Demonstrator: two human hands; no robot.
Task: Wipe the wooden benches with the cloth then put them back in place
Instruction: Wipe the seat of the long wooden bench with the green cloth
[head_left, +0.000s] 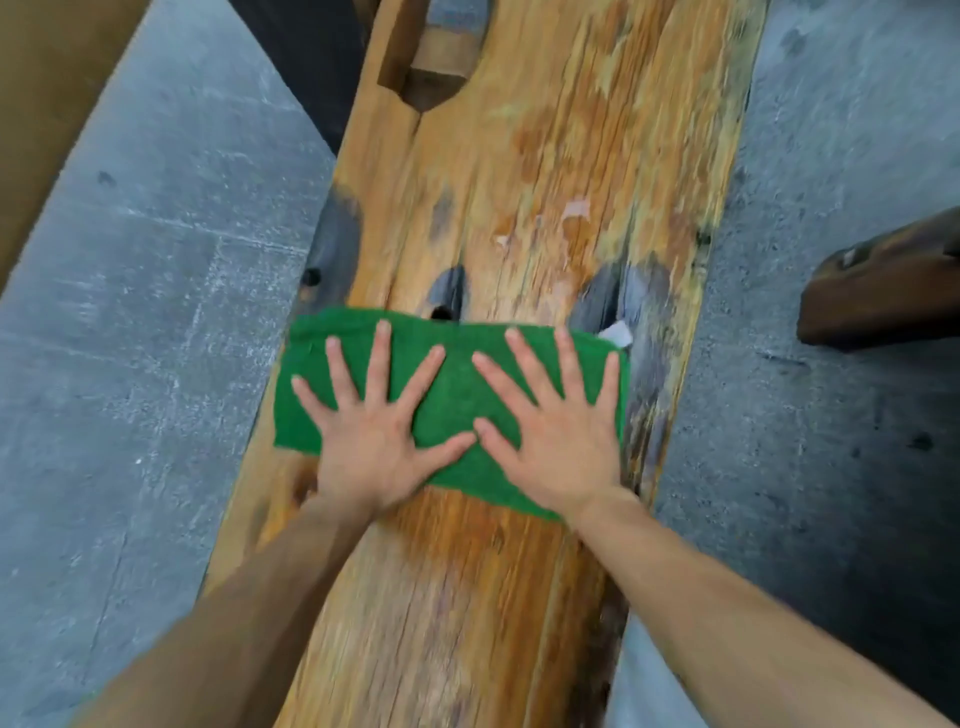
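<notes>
Both hands, left hand (363, 441) and right hand (558, 441), press flat with fingers spread wide on the green cloth (452, 395) in the middle of the blurry wooden bench (545, 156), whose ends are cut off.

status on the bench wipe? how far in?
Done: nothing can be confirmed; the bench shows no clear wiped area, and the picture is blurred.
In hand: both hands, left and right, press flat with fingers spread on the green cloth, which lies across the plank near its middle.
Left: the far end past the cloth, any other bench, such as the wooden piece at right, and putting them back.
</notes>
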